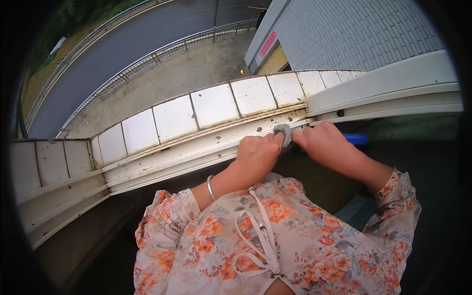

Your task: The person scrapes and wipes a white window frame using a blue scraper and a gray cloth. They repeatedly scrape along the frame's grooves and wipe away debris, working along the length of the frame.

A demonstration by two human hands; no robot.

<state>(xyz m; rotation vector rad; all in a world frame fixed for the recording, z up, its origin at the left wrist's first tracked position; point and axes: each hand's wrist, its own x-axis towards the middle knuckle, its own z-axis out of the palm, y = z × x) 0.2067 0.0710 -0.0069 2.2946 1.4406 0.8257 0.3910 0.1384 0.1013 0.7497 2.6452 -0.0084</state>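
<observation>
A small grey fuzzy cloth [284,132] is bunched at the white window track [216,143], close to the edge of the window panel. My left hand [258,153], with a silver bangle at its wrist, is closed and pinches the cloth from the left. From the right, my closed right hand [322,140] meets the cloth's edge with its fingertips, and seems to grip it too. Dark specks of dirt dot the track around both hands. Part of the cloth is hidden behind my fingers.
Outside the frame lies a ledge of white tiles [214,105] with dirty joints. A white window frame [383,93] stands at the right. A blue object [356,139], partly hidden, is beside my right wrist. Far below are a railing [123,77] and a road [128,37].
</observation>
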